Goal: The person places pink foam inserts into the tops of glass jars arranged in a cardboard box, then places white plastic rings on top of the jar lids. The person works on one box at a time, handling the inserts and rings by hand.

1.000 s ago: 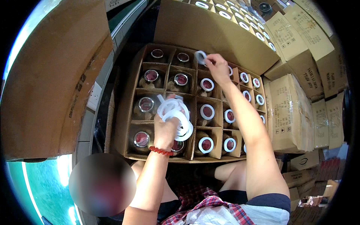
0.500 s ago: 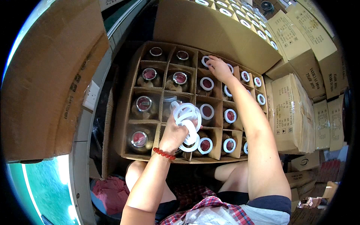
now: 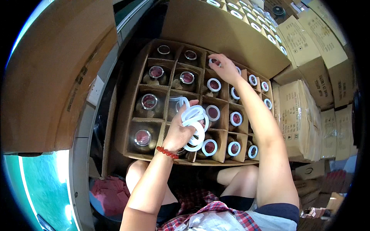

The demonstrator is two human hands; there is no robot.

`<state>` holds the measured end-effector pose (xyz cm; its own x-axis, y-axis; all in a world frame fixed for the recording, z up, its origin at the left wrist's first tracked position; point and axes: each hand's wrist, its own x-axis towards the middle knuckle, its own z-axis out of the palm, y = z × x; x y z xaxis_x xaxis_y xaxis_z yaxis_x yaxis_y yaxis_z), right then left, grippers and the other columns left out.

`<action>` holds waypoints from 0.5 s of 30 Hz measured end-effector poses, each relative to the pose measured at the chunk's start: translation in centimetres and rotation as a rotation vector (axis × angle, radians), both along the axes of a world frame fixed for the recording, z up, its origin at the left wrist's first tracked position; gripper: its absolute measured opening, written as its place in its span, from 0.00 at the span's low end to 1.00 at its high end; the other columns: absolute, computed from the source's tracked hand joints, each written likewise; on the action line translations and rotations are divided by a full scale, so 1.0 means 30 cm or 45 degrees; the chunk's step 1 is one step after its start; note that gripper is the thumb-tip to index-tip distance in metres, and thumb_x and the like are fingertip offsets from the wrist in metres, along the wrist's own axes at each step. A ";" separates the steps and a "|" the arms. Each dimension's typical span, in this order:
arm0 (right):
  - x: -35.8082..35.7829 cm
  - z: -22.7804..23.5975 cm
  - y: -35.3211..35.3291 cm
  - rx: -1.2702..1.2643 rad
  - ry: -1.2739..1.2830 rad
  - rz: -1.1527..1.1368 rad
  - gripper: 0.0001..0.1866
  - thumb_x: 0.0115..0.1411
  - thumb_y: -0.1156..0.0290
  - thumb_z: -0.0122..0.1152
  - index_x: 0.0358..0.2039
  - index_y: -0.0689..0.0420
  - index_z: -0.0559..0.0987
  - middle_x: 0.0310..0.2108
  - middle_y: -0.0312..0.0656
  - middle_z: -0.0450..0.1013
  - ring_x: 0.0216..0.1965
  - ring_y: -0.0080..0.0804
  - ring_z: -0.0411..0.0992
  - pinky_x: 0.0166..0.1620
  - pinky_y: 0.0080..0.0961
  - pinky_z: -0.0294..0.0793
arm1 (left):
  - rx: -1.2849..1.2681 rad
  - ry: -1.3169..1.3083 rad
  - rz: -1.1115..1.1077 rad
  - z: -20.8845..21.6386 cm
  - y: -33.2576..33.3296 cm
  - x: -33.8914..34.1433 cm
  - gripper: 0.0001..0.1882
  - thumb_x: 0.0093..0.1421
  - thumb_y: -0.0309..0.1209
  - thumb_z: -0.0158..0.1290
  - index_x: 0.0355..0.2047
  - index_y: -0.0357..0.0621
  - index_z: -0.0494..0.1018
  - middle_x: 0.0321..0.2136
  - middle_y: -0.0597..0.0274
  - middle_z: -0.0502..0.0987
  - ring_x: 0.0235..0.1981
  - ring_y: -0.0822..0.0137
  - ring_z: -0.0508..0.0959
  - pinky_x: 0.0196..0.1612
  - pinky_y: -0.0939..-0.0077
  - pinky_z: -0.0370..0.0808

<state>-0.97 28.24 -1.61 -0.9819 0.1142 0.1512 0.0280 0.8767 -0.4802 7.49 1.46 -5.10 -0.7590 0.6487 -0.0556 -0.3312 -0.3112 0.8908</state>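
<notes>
Nearest to me, at the bottom of the view, I see the person's bare knees and a plaid shirt point(image 3: 216, 215), with both forearms reaching up and away from the body. A red bead bracelet point(image 3: 167, 152) circles the left wrist. Just past it, the left hand point(image 3: 180, 131) is curled around a bundle of white rings point(image 3: 194, 125), fingers closed on the loops so they fan out above the palm.

Under that hand sits an open cardboard box point(image 3: 133, 96) split by cardboard dividers into a grid of cells. Each cell holds a glass jar point(image 3: 149, 103) standing upright, seen from above. The jars in the left columns show bare reddish mouths, while those in the columns to the right already wear a white ring, such as the ringed jar point(image 3: 213, 112) just beside the bundle.

Farther off, the right arm stretches across the box. The right hand point(image 3: 225, 68) rests over a cell in the back row, fingertips pinching a single white ring point(image 3: 213, 61) down at a jar mouth.

Beyond the box, stacked cartons point(image 3: 308, 46) fill the right side.
</notes>
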 end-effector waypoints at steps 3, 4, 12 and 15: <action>0.102 0.156 -0.197 -0.698 -0.640 0.211 0.16 0.62 0.61 0.53 0.44 0.57 0.78 0.35 0.35 0.76 0.28 0.17 0.73 0.30 0.16 0.69 | 0.020 0.036 -0.010 0.002 -0.011 0.003 0.32 0.51 0.13 0.49 0.58 0.40 0.60 0.41 0.62 0.75 0.40 0.72 0.75 0.44 0.79 0.73; 0.133 0.196 -0.258 -0.643 -0.801 0.217 0.18 0.62 0.56 0.53 0.41 0.58 0.79 0.31 0.34 0.76 0.27 0.17 0.72 0.29 0.17 0.68 | 0.016 0.040 -0.034 -0.020 -0.009 0.005 0.33 0.50 0.12 0.48 0.58 0.38 0.59 0.43 0.60 0.74 0.43 0.70 0.75 0.47 0.78 0.72; 0.110 0.122 -0.298 -0.940 -0.793 0.104 0.13 0.59 0.61 0.60 0.28 0.58 0.81 0.18 0.30 0.69 0.19 0.13 0.61 0.21 0.11 0.59 | -0.102 0.329 0.280 -0.039 0.010 -0.005 0.41 0.43 0.09 0.44 0.62 0.38 0.55 0.54 0.45 0.67 0.57 0.55 0.67 0.58 0.72 0.63; 0.064 0.099 -0.318 -0.999 -0.748 0.038 0.13 0.59 0.61 0.60 0.30 0.58 0.81 0.19 0.31 0.70 0.18 0.14 0.63 0.21 0.12 0.61 | -0.082 0.283 0.407 0.011 -0.010 -0.015 0.39 0.44 0.09 0.44 0.60 0.40 0.60 0.57 0.47 0.64 0.59 0.55 0.65 0.59 0.71 0.62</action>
